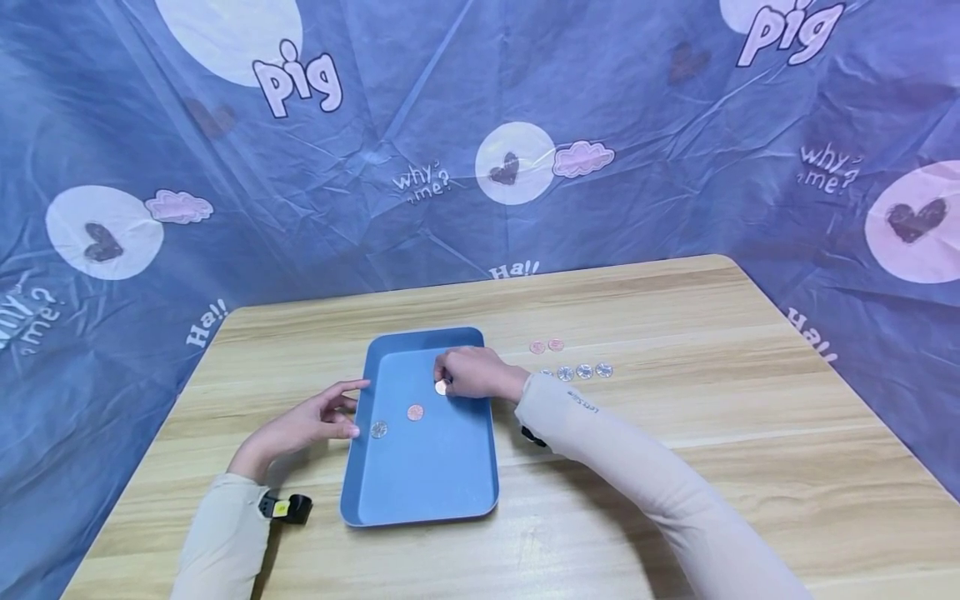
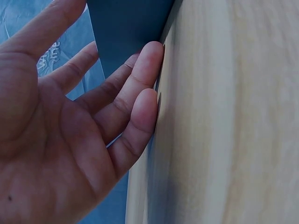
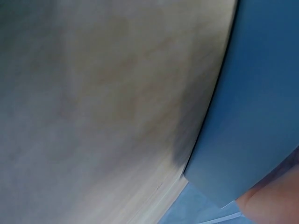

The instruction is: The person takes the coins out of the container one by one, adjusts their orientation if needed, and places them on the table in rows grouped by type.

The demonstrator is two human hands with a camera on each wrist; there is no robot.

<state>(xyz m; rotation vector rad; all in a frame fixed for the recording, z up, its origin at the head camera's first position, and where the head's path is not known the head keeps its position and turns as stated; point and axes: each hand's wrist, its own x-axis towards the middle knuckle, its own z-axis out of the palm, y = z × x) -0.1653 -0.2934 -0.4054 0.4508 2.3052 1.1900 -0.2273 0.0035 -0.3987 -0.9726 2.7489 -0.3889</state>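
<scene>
1. My right hand [image 1: 476,372] curls thumb and fingers in a pinch on a pale coin [image 1: 441,387], inside the upper part of the blue tray [image 1: 427,479]; I cannot tell whether the coin touches the tray floor.
2. Something this thin is best held by its edge, I judge, and let go nearly flat, so it doesn't skid.
3. My left hand [image 1: 315,421] grasps nothing; its fingers lie loosely spread at the tray's left wall. Light steadying should do; a hard push could slide everything.
4. A copper-coloured coin [image 1: 415,412] and a silver-coloured coin [image 1: 378,429] continue the slanting row leftward; my fingertips should clear both.
5. On the bench [image 1: 645,317] to the right, two copper-coloured coins [image 1: 556,344] lie beyond a row of silver-coloured coins [image 1: 585,372]; my sleeve [image 1: 630,450] should stay off them.
</scene>
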